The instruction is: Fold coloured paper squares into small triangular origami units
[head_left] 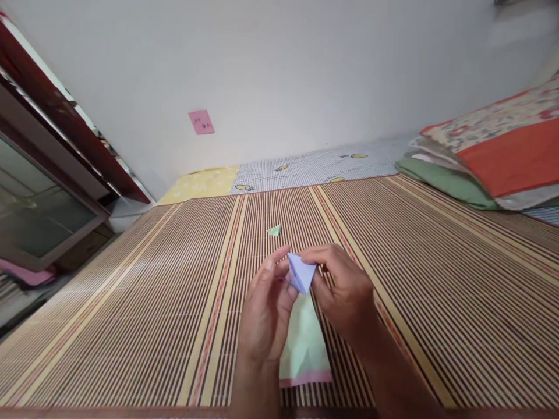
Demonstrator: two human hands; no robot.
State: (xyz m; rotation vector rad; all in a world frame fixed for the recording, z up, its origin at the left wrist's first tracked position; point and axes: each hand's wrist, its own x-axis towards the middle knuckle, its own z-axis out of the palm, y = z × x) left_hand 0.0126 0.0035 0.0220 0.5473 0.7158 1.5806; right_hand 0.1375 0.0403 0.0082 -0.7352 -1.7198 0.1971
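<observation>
A small folded piece of lilac paper [303, 273] is held up between my two hands, its folds making triangular flaps. My left hand [267, 302] supports it from the left, fingers curled behind and beside it. On the other side my right hand [338, 282] pinches the paper's right edge between thumb and fingers. Below them, partly hidden by my hands, lies a pale green sheet [305, 343] with a pink strip along its near edge. Beyond my fingertips rests a small folded green paper piece [274, 230].
A striped bamboo mat [166, 314] covers the surface. Folded bedding [493, 151] is stacked at the right. Along the white wall runs patterned cloth [301, 169], and a pink note [201, 121] is stuck above. A glass-fronted cabinet [39, 198] stands at the left.
</observation>
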